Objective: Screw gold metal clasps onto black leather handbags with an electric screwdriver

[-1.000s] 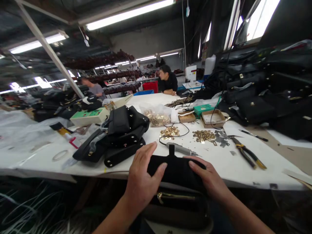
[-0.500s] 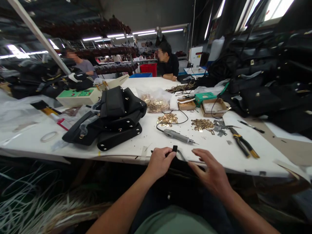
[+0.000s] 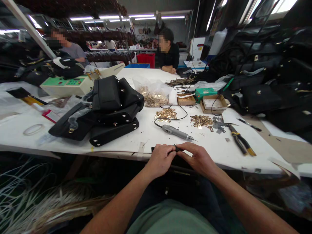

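Observation:
At the table's near edge my left hand (image 3: 161, 159) and my right hand (image 3: 198, 158) meet, fingers closed, and both pinch a small black strap tab (image 3: 176, 148). That tab belongs to a black bag (image 3: 179, 174) which hangs below the edge, over my lap, mostly hidden by my hands. Just beyond my hands a grey electric screwdriver (image 3: 175, 132) lies on the white table (image 3: 151, 135), its black cable looping back. Piles of small brass fittings (image 3: 201, 120) lie past it.
A stack of black bags (image 3: 109, 109) sits to the left, with a green-topped machine (image 3: 67, 85) behind. Pliers (image 3: 240, 140) lie at right, cardboard boxes (image 3: 214, 105) and a plastic bag of brass parts (image 3: 153, 96) further back. Black bags are heaped at right (image 3: 268, 78). Two people sit at the far side.
The black bag has dropped from the table edge down toward my lap. My hands, open on it before, have closed together on its strap tab. My view has tilted down.

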### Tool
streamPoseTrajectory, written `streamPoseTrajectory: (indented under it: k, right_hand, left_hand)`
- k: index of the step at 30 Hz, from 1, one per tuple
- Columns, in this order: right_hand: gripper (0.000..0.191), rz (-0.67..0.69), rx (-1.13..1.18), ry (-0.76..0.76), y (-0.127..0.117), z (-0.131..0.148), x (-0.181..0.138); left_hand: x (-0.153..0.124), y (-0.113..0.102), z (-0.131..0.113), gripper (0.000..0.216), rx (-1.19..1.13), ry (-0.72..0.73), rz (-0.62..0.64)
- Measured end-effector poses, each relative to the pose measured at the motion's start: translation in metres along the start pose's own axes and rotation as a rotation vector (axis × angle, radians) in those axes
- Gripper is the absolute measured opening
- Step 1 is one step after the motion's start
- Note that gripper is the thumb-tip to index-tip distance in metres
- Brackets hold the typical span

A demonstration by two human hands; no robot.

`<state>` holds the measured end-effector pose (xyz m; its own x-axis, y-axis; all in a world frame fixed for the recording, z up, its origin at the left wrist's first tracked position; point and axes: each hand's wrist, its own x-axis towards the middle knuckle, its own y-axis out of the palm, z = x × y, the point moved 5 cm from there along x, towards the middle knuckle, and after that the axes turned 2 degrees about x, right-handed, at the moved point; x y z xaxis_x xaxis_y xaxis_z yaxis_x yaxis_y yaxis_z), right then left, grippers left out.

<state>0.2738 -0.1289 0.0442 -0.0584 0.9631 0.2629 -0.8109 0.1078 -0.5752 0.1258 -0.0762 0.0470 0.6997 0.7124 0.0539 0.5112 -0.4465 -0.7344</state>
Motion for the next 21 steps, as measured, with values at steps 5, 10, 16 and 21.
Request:
streamPoseTrajectory:
  k: [5, 10, 16, 21]
  right_hand:
    - [0.027, -0.030, 0.159, 0.272, -0.026, 0.001, 0.003]
    - [0.046, 0.248, 0.045, 0.435, -0.074, -0.013, -0.036]
    - [0.028, 0.163, -0.327, 0.348, -0.105, -0.032, -0.055]
    - [0.025, 0.009, -0.270, 0.210, -0.073, -0.025, 0.030]
  left_hand:
    - [-0.004, 0.000, 0.001, 0.020, 0.057, -0.001, -0.010]
    - [-0.013, -0.007, 0.010, 0.022, 0.169, 0.048, -0.082]
    - [-0.013, 0.002, 0.016, 0.017, 0.271, 0.186, -0.137]
    - [-0.009, 0.001, 0.011, 0.026, 0.303, 0.172, -0.035]
